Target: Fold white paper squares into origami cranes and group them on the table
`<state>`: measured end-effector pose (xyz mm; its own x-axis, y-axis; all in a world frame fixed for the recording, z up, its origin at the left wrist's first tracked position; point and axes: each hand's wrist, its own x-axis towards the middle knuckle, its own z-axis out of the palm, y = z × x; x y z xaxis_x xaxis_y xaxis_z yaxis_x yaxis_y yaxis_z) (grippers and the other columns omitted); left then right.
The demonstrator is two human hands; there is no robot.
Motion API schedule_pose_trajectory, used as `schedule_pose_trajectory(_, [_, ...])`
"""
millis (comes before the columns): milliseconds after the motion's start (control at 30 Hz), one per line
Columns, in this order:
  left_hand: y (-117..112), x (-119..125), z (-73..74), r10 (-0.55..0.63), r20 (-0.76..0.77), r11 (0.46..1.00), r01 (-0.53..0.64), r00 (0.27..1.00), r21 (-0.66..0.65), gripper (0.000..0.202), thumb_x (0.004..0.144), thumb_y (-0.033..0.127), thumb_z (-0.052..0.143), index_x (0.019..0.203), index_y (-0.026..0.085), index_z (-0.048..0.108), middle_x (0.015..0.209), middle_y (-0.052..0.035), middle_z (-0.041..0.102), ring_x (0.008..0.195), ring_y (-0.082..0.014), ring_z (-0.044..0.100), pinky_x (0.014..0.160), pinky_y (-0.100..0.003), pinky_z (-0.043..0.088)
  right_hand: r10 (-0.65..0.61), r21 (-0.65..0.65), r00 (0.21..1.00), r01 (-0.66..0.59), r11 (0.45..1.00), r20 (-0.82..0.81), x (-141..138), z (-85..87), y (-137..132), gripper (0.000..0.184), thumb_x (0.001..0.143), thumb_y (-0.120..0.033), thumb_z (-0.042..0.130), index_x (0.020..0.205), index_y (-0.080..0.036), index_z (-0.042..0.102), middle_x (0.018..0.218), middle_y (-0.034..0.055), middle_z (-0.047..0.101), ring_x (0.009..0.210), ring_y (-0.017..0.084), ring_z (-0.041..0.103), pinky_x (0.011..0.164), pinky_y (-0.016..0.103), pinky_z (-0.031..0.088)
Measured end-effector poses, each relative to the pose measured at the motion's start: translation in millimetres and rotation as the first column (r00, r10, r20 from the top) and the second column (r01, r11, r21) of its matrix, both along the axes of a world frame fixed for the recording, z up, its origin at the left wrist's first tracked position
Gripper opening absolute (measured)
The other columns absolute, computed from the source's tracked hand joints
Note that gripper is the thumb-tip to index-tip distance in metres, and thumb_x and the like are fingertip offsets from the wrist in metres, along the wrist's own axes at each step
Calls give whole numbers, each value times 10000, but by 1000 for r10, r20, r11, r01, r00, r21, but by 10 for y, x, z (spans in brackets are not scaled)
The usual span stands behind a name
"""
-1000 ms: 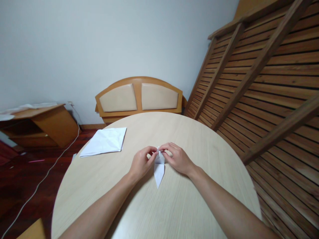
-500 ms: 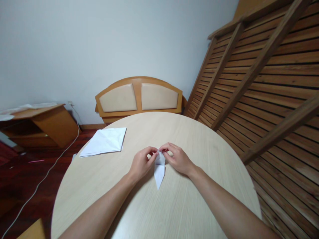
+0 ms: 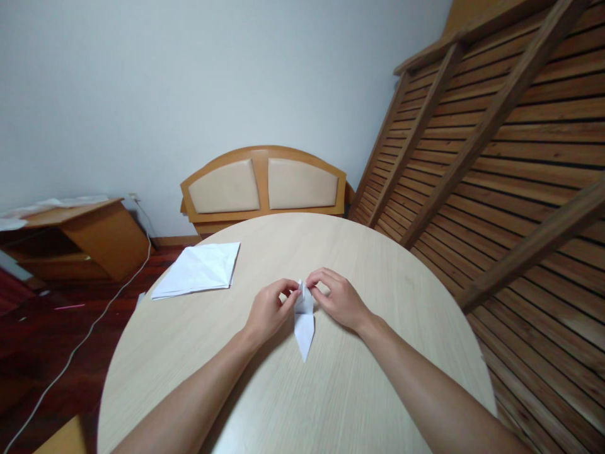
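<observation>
A small piece of folded white paper (image 3: 304,328) lies on the round table between my two hands, narrow, with its pointed end toward me and a crease across its middle. My left hand (image 3: 273,308) pinches its upper left edge between thumb and forefinger. At the upper right edge, the thumb and fingertips of my right hand (image 3: 338,299) are closed on the paper close to its top. The fingertips partly cover the upper folds, so their exact shape is hard to make out.
A stack of white paper sheets (image 3: 198,270) lies at the left of the pale round table (image 3: 378,391). Beyond stand a padded headboard (image 3: 263,183) and a wooden desk (image 3: 99,236). Slatted wooden panels (image 3: 496,157) lean on the right. A white cable (image 3: 89,328) crosses the floor.
My right fingertips have shifted slightly right, away from the left ones, baring more of the paper's top. The paper's lower point has swung slightly right. My left hand has barely moved.
</observation>
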<state>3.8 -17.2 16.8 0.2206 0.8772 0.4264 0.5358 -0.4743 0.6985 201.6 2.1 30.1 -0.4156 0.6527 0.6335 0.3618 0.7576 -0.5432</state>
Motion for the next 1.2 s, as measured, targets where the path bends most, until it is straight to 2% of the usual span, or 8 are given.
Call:
schedule_pose_trajectory(167, [2, 0, -8, 0, -10, 1000, 0, 1000, -3, 191, 939, 321, 550, 992, 189, 677, 901, -39, 728, 726, -149, 648, 568, -229, 468, -36, -63, 999, 37, 997, 7, 10, -6, -23, 96, 886, -142, 587, 926, -215, 635, 910, 26, 685, 869, 181, 642, 825, 334, 496])
schedule_pose_trajectory(367, [-7, 6, 5, -6, -10, 1000, 5, 1000, -15, 189, 940, 318, 550, 992, 188, 678, 911, -43, 732, 756, -156, 653, 589, -235, 473, -22, -127, 999, 17, 992, -34, 1, -4, -22, 33, 879, -207, 646, 909, -215, 656, 895, 14, 697, 851, 171, 652, 815, 325, 505])
schedule_pose_trajectory(667, [-15, 12, 23, -11, -8, 1000, 10, 1000, -21, 202, 940, 327, 543, 988, 185, 677, 905, -49, 733, 737, -157, 647, 576, -238, 471, -40, -247, 981, -8, 969, -188, -33, -96, 19, 143, 871, -259, 667, 1000, -208, 632, 952, 35, 710, 902, 175, 677, 846, 339, 537])
schedule_pose_trajectory(1200, [-5, 20, -5, -39, 6, 999, 39, 999, -23, 188, 939, 307, 543, 972, 190, 687, 924, -45, 738, 760, -155, 653, 577, -228, 464, -38, -247, 967, -27, 969, -253, -58, -75, 37, 130, 867, -263, 666, 983, -209, 649, 926, 30, 701, 866, 167, 662, 837, 335, 537])
